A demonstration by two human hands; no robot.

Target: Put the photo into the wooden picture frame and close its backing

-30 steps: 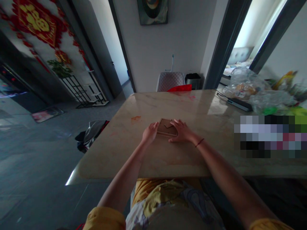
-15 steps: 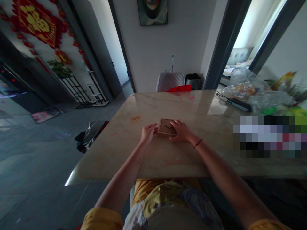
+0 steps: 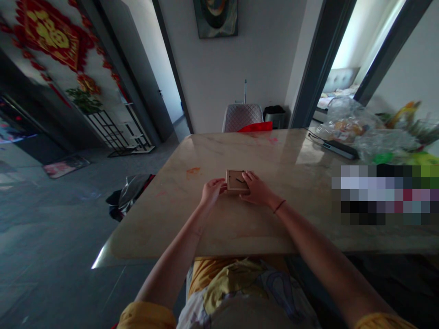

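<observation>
From where I stand, the small, flat, rectangular brown frame with a raised rim (image 3: pixel 234 180) lies near the middle of the broad beige marble-patterned desk (image 3: pixel 164 219), between the person's two hands. A dark angled mark (image 3: pixel 239 180) shows on its upper face; I can't tell whether it is a slot or a loose piece.

The right hand (image 3: pixel 258 188), with a thin dark cord (image 3: pixel 279 206) at its wrist, is grasping the frame's right end, fingers over the top and thumb by the near edge. The left hand (image 3: pixel 213 189) bends its fingers at the left edge; whether that grip is pinching or merely resting, I can't tell.

The step in hand looks like steadying and squaring the frame. To my mind, the next move calls for an even hold on both ends, with the right fingers kept light over the mark. Crumpled clear plastic bags (image 3: pixel 377 144) sit well apart, to the right.
</observation>
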